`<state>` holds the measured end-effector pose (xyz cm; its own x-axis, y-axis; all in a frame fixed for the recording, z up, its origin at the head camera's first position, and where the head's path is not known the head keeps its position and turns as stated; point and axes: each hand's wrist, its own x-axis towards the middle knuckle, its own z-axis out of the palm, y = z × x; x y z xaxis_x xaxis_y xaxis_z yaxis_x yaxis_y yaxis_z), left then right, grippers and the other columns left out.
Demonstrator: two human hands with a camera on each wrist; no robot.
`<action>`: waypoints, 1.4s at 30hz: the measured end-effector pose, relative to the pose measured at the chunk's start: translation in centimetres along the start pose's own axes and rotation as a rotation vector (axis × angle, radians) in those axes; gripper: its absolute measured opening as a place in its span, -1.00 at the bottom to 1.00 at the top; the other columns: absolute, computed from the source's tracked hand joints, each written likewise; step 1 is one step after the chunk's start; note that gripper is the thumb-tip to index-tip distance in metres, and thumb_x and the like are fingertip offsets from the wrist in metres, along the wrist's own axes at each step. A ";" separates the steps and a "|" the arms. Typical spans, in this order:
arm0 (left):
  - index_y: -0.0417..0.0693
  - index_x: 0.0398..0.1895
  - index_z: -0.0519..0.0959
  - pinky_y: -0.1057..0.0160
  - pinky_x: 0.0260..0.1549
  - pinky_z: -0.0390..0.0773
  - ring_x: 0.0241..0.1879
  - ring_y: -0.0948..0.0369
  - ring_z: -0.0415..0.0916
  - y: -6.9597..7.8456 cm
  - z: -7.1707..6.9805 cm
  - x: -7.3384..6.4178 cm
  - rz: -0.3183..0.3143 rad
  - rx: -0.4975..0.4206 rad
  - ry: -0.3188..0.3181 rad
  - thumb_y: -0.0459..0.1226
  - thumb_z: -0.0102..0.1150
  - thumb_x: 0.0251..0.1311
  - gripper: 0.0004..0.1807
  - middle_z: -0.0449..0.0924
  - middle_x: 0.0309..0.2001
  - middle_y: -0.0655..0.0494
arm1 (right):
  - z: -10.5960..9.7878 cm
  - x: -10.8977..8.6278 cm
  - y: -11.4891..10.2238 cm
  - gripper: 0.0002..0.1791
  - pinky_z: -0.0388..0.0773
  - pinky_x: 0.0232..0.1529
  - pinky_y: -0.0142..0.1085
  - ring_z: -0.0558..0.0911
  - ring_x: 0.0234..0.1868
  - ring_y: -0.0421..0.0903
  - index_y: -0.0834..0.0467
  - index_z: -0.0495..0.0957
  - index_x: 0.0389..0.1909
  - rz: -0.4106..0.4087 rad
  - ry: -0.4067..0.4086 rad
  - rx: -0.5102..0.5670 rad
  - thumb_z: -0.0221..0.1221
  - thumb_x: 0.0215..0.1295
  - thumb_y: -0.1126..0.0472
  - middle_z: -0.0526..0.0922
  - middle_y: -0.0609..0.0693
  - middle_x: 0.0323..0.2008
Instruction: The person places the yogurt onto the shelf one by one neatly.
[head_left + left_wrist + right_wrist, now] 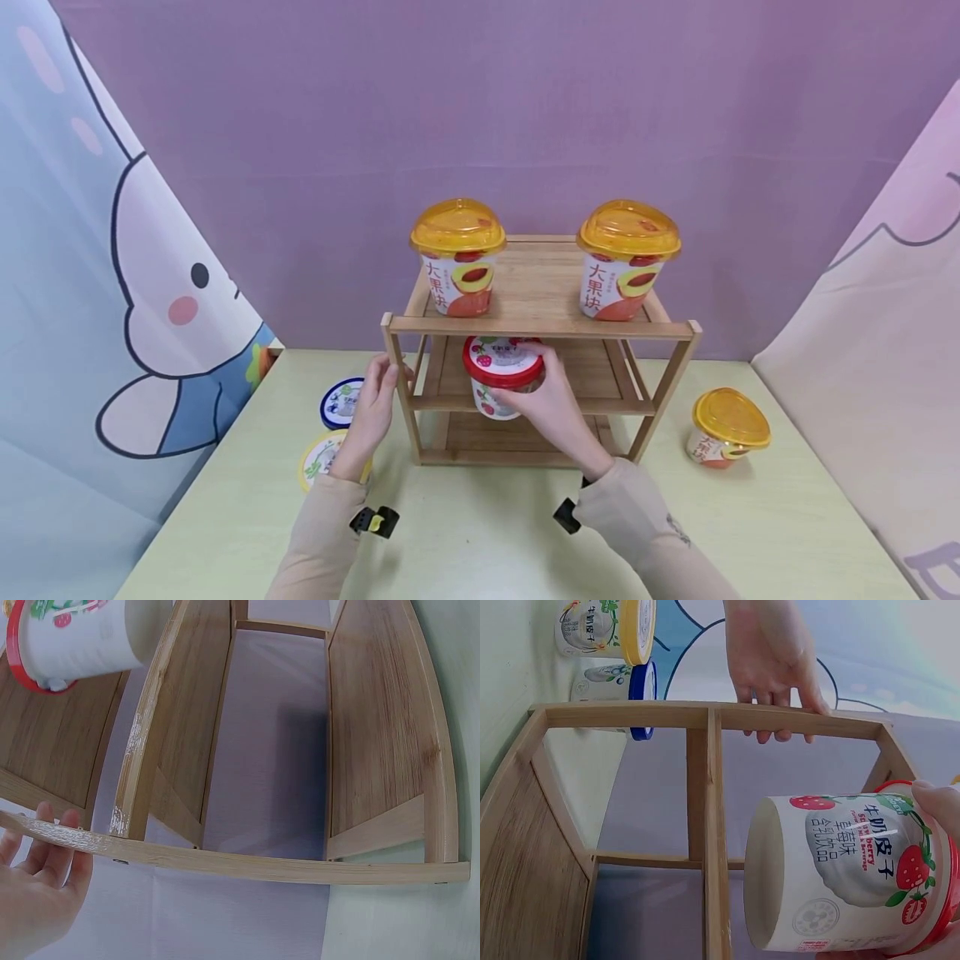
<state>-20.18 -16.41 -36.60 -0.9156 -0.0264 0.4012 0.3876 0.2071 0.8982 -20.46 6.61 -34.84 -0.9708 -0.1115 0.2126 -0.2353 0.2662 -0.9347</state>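
My right hand (557, 410) holds a white strawberry tub (847, 862) by its red lid, thumb on one side and fingers on the other. In the head view the tub overlaps the front rail of the middle shelf (577, 367), under the top board. My left hand (372, 417) grips the left front post of the wooden rack (540, 328); its fingers (56, 862) reach behind the post. In the left wrist view the tub's base shows at upper left, beside the shelf edge.
Two orange-lidded fruit cups, left (459, 267) and right (626, 267), stand on the top shelf. Another orange-lidded cup (726, 425) is on the table right of the rack. A blue-lidded tub (341, 404) and a yellow-lidded tub (318, 462) stand at left, partly behind my left arm.
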 end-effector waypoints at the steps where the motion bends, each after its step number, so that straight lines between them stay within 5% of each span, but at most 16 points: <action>1: -0.46 -0.04 0.22 0.35 -0.14 0.32 -0.17 -0.10 0.37 0.0 0.0 0.0 -0.001 -0.003 -0.001 -0.41 -0.38 0.34 -0.74 0.40 -0.28 -0.26 | 0.2 0.1 0.0 -0.23 0.30 0.07 -0.08 0.27 0.10 0.00 0.12 0.14 0.13 -0.004 -0.001 0.003 0.35 -0.09 0.19 0.20 0.07 0.11; 13: -0.46 -0.03 0.22 0.34 -0.14 0.33 -0.18 -0.06 0.38 -0.1 0.0 0.0 -0.003 0.022 -0.001 -0.41 -0.37 0.34 -0.74 0.42 -0.28 -0.25 | 2.7 1.7 0.3 -0.13 0.28 0.11 -0.10 0.19 0.17 -0.07 -0.03 0.01 0.24 -0.050 0.013 0.036 0.32 -0.05 0.15 0.11 -0.02 0.17; 22: -0.35 0.02 0.23 0.28 -0.11 0.32 -0.13 -0.05 0.38 -2.7 -0.5 0.6 -0.015 0.018 -0.020 -0.32 -0.36 0.36 -0.70 0.43 -0.24 -0.13 | 4.5 2.8 0.4 -0.02 0.24 0.14 -0.14 0.12 0.21 -0.09 -0.07 -0.10 0.30 -0.091 0.066 -0.027 0.33 -0.07 0.09 0.06 -0.03 0.21; 33: -0.45 -0.03 0.21 0.26 -0.11 0.32 -0.15 -0.13 0.36 0.2 -0.1 -0.1 -0.024 0.031 -0.005 -0.39 -0.38 0.35 -0.73 0.40 -0.27 -0.27 | 5.3 3.8 0.8 -0.03 0.32 0.08 -0.16 0.09 0.21 -0.10 -0.11 -0.13 0.29 -0.085 0.082 -0.010 0.31 -0.04 0.09 0.04 -0.04 0.22; 42: -0.45 -0.02 0.21 0.38 -0.13 0.30 -0.15 -0.04 0.37 -0.1 -0.1 0.0 -0.037 0.016 0.000 -0.40 -0.38 0.35 -0.73 0.42 -0.28 -0.15 | 5.6 4.1 0.9 -0.01 0.30 0.09 -0.16 0.10 0.21 -0.12 -0.13 -0.15 0.29 -0.085 0.080 0.014 0.32 -0.05 0.12 0.03 -0.06 0.22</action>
<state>-20.20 -16.49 -36.66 -0.9293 -0.0345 0.3678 0.3517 0.2217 0.9095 -24.43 1.05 -36.44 -0.9482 -0.0564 0.3125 -0.3166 0.2455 -0.9163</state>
